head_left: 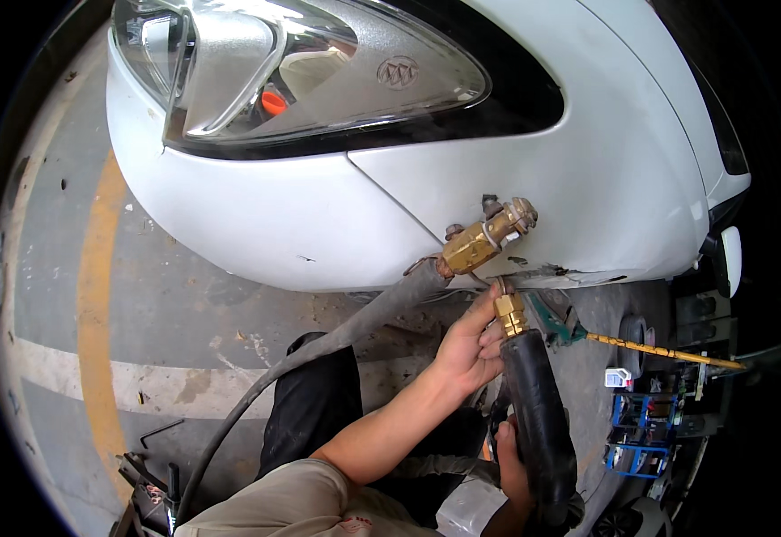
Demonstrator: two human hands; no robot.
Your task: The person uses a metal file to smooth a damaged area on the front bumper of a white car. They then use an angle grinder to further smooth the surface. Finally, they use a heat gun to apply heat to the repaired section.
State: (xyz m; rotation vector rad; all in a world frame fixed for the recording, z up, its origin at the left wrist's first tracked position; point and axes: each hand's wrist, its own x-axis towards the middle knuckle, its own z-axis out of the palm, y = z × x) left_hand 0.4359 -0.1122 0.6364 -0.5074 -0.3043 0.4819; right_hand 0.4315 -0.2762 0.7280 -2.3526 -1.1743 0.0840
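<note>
A thick black cable (pixel 346 327) ends in a brass clamp (pixel 480 246) with bolts, set against the lower side of the white car body (pixel 274 210). My left hand (pixel 471 349) reaches up beside it, fingers closed at the small tip of a spot-welding gun. That gun has a black cylindrical body (pixel 538 412) and a brass collar (pixel 510 313), with its tip close to the damaged lower edge (pixel 543 270) of the panel. Lower down, my right hand (pixel 511 461) is wrapped at the gun's grip, mostly hidden behind the black body.
The headlight (pixel 319 72) sits above. To the right, a green tool with a yellow rod (pixel 668 349) stretches past a tyre (pixel 634 336), a white bottle (pixel 617 378) and blue racks (pixel 645 412). A hex key (pixel 160 432) and metal parts (pixel 144 497) lie on the floor at left.
</note>
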